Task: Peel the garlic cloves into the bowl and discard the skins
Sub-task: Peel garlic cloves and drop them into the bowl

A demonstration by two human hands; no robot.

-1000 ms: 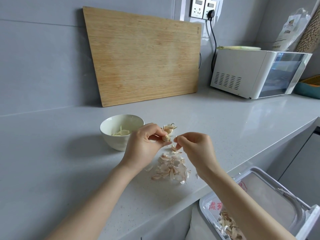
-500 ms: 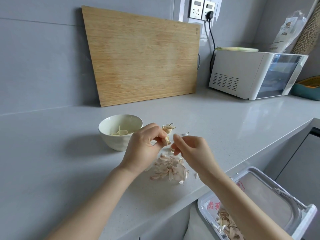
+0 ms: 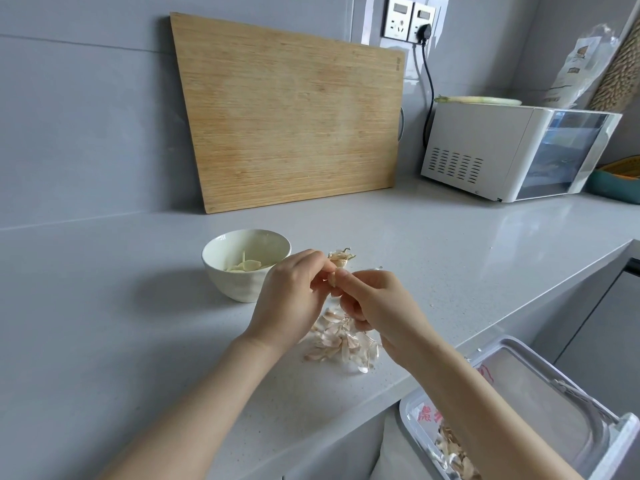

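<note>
Pinched one small, pale garlic clove (image 3: 333, 279) between the curled fingertips of left hand (image 3: 291, 299) and right hand (image 3: 377, 303), above the speckled grey counter (image 3: 138, 341), near its front edge. Noted a round, glossy cream bowl (image 3: 242, 289) just left of the hands, with smooth peeled cloves (image 3: 244, 265) inside. Found papery, curled skins (image 3: 341, 341) heaped beneath the hands and a dry garlic remnant (image 3: 341, 258) just behind. Saw discarded husks (image 3: 453, 452) in the lined white bin (image 3: 526, 393) below that edge.

The left hand (image 3: 287, 301) and right hand (image 3: 379, 303) are held fingertip to fingertip, a garlic clove (image 3: 333, 279) pinched between them.
</note>
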